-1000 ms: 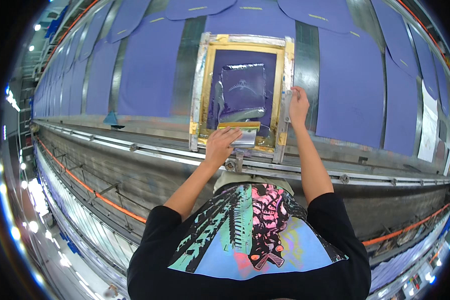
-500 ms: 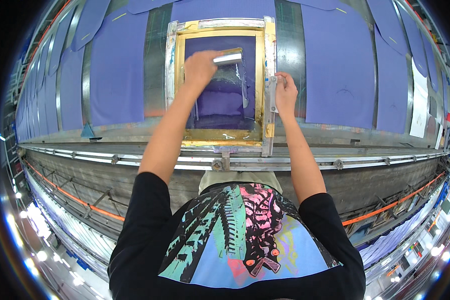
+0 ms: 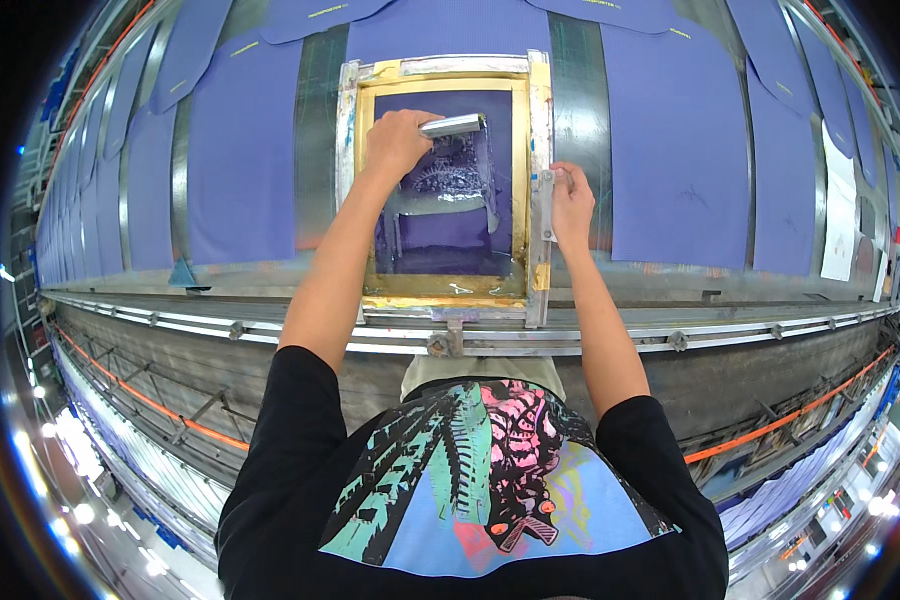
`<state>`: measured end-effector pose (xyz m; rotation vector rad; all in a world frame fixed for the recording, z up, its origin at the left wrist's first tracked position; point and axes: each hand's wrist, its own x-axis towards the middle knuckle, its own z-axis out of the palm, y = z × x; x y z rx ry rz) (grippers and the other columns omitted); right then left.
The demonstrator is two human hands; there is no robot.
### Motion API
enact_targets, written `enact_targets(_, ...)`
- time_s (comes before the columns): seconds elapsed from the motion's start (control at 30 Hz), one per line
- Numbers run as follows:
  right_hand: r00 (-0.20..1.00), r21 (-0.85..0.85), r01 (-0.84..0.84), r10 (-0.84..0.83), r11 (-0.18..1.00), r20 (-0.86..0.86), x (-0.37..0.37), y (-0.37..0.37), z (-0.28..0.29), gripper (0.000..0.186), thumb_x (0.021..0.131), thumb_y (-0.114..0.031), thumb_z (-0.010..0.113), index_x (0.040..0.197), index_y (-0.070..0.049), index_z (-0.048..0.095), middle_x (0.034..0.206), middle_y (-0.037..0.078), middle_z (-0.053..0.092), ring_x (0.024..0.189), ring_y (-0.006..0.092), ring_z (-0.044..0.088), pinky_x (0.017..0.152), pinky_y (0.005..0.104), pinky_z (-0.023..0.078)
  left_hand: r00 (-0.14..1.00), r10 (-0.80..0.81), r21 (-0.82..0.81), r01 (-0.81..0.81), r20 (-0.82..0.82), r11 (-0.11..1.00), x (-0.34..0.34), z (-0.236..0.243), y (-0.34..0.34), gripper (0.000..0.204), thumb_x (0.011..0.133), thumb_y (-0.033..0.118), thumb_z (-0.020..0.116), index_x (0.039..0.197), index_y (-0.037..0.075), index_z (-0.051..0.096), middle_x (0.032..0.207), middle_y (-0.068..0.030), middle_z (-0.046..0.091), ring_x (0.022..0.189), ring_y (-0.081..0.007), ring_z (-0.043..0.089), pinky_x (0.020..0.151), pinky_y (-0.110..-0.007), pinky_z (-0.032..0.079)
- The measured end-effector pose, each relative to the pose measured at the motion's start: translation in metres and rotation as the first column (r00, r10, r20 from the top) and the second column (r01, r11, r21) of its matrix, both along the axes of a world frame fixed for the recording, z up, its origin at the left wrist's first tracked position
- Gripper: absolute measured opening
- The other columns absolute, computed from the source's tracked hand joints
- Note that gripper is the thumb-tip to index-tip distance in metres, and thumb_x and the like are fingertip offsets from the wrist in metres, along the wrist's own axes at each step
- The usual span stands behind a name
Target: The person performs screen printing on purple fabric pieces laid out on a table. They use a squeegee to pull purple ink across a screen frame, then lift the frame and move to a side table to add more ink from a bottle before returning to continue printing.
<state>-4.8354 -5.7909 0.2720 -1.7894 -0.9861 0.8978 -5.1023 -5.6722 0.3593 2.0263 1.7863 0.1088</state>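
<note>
My left hand [image 3: 398,142] grips a silver squeegee [image 3: 455,124] over the upper part of a screen-printing frame [image 3: 518,110], which has a yellow-taped border and a purple mesh [image 3: 450,245]. Glossy, clear-looking paste [image 3: 440,200] is smeared across the mesh below the blade, over a faint pale pattern. At the frame's right side, my right hand [image 3: 572,205] has its fingers curled on a metal bracket [image 3: 548,190] fixed to the rail.
Purple fabric panels [image 3: 680,160] lie in a row along the long printing table [image 3: 320,120] to both sides. A white sheet [image 3: 836,235] is at the right, a small teal piece [image 3: 184,272] at the left. A metal rail [image 3: 620,340] runs along the near edge.
My left hand and the squeegee have moved from the frame's near end up to its far part, spreading the paste. My right hand stays at the frame's right side.
</note>
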Motion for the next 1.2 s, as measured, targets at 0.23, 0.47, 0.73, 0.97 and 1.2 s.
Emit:
enact_targets(0.23,0.999,0.032,0.033,-0.034,0.999,0.011,0.004,0.003,-0.004,0.018,0.107,-0.019,0.056,0.113,-0.008,0.069,0.060,0.002,0.041,0.057,0.0118,0.038,0.057,0.0348,0.034,0.976,-0.214,0.379,0.187,0.031,0.906,-0.002,-0.054,-0.125,0.043,0.077,-0.005,0.065,0.108,0.020,0.082,0.114,-0.0031,0.078,0.106,-0.0257,0.073,0.090,-0.040,0.058)
enact_targets(0.47,1.000,0.030,-0.006,0.006,1.000,0.022,0.013,-0.001,0.008,0.019,0.106,-0.020,0.056,0.112,-0.008,0.069,0.060,0.002,0.042,0.057,0.0129,0.040,0.058,0.0358,0.036,0.981,-0.064,0.117,0.043,0.184,0.992,0.004,-0.020,-0.045,0.044,0.077,0.010,0.070,0.116,0.027,0.080,0.108,-0.0118,0.077,0.099,-0.0348,0.073,0.089,-0.045,0.059)
enact_targets(0.73,0.999,0.011,0.016,-0.017,1.000,0.030,0.014,-0.002,0.001,0.018,0.105,-0.020,0.058,0.111,-0.009,0.072,0.063,0.007,0.049,0.060,0.0153,0.047,0.061,0.0363,0.041,0.995,-0.087,0.288,0.068,0.054,0.955,0.021,-0.042,-0.074,0.039,0.081,0.000,0.063,0.106,0.024,0.082,0.114,-0.0037,0.078,0.103,-0.0293,0.072,0.090,-0.044,0.058)
enact_targets(0.97,1.000,0.038,-0.021,0.020,0.999,0.016,0.021,0.010,-0.016,0.018,0.103,-0.021,0.060,0.111,-0.010,0.073,0.069,0.006,0.056,0.065,0.0168,0.050,0.065,0.0375,0.045,0.943,-0.293,0.349,0.224,0.158,0.910,-0.009,-0.046,-0.183,0.050,0.074,-0.005,0.069,0.118,0.017,0.077,0.128,-0.0014,0.074,0.120,-0.0271,0.069,0.101,-0.041,0.054)
enact_targets(1.2,0.998,0.158,-0.026,0.016,0.987,0.061,-0.084,0.020,0.046,0.019,0.105,-0.021,0.058,0.113,-0.009,0.071,0.065,-0.001,0.049,0.061,0.0098,0.042,0.057,0.0332,0.036,0.938,-0.283,0.341,0.203,0.202,0.918,-0.099,-0.015,-0.193,0.059,0.074,0.001,0.074,0.130,0.018,0.072,0.138,-0.0017,0.069,0.130,-0.0269,0.063,0.110,-0.047,0.049)
